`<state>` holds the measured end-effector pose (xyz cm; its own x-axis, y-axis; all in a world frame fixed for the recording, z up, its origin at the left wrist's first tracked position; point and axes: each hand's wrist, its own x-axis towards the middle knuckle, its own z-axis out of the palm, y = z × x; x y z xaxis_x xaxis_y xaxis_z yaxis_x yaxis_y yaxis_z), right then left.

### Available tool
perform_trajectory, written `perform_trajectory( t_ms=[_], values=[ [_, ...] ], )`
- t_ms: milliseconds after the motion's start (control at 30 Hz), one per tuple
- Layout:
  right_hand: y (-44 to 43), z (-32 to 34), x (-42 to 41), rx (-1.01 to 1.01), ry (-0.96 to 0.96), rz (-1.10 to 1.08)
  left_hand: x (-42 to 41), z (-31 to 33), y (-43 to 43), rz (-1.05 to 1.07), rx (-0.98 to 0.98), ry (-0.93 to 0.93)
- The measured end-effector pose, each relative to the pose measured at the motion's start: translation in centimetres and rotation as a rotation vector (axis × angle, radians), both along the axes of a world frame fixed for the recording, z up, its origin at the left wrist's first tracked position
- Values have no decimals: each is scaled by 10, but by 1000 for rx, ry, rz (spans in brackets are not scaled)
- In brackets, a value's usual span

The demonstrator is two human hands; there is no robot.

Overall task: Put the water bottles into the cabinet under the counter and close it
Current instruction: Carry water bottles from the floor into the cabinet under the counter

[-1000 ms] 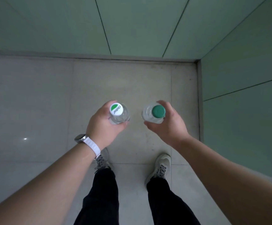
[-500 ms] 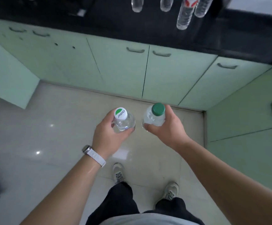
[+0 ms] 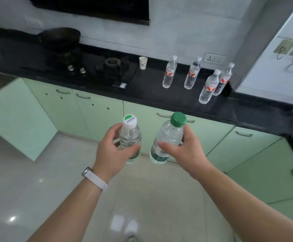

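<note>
head view: the left hand [image 3: 112,149] grips the white-cap bottle [image 3: 130,135] round its middle, thumb on the near side and fingers curled behind. The right hand [image 3: 185,151] grips the green-cap bottle [image 3: 168,137] the same way, a little higher on the body. both bottles are upright and close beside each other but apart, carried out in front at about the level of the cabinet doors [image 3: 142,112] - one per hand, likely so both go in on one trip. both forearms reach forward and slightly inward, wrists straight, with a watch [image 3: 88,172] on the left one.

four bottles [image 3: 192,73] stand on the black counter [image 3: 147,88] at the right, near the corner - they look to be waiting their turn. the doors straight ahead are closed; a green panel [image 3: 20,123] at the left seems to be a door swung out, though the inside is hidden. a stove [image 3: 114,64] and a cup [image 3: 143,62] sit further left on the counter.
</note>
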<state>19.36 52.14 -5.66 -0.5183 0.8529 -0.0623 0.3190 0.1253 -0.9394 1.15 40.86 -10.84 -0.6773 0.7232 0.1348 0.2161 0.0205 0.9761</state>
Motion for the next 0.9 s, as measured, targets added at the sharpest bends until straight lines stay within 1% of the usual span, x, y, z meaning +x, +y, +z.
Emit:
perform_trajectory(
  t_ms=[67,167,267,367,600,900],
  values=[
    [-1,11,-17,11,43,20,-14,12,-1,-3,14,8],
    [0,26,-40,59,58,51,-32,27,-2,6,24,7],
    [6,32,-63,58,91,95,-48,35,-1,34,20,7],
    [15,29,-86,28,124,130,-64,37,4,72,8,-3],
    [56,9,-149,-27,98,219,-115,26,26,193,-60,-22],
    [140,-7,-265,-100,115,382,-201,22,79,373,-147,-61]
  ],
)
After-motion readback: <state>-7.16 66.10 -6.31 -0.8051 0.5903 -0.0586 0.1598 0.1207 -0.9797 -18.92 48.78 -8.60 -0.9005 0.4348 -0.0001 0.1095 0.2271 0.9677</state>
